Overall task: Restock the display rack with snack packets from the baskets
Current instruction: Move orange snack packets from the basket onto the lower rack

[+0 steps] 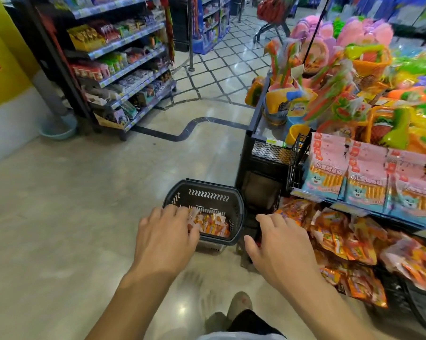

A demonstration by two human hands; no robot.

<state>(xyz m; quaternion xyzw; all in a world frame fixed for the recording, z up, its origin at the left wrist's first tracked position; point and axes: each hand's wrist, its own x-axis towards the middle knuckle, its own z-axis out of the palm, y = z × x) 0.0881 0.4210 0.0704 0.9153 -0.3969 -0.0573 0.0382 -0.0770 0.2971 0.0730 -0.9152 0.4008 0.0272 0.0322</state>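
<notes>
Head view, left hand (pixel 165 239) spread over snack packets (pixel 212 225) inside basket (pixel 207 192), right hand (pixel 278 244) relaxed, empty, just right of basket

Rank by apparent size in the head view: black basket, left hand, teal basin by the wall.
1. black basket and left hand, about alike; the hand is nearer the camera, so unranked.
2. teal basin, clearly smallest.

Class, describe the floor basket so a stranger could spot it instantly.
Find the black wire display rack on the right, stacked with pink snack bags. On the floor beside its left end sits a dark plastic basket, marked by zigzag wall slots and small orange packets inside.
</notes>
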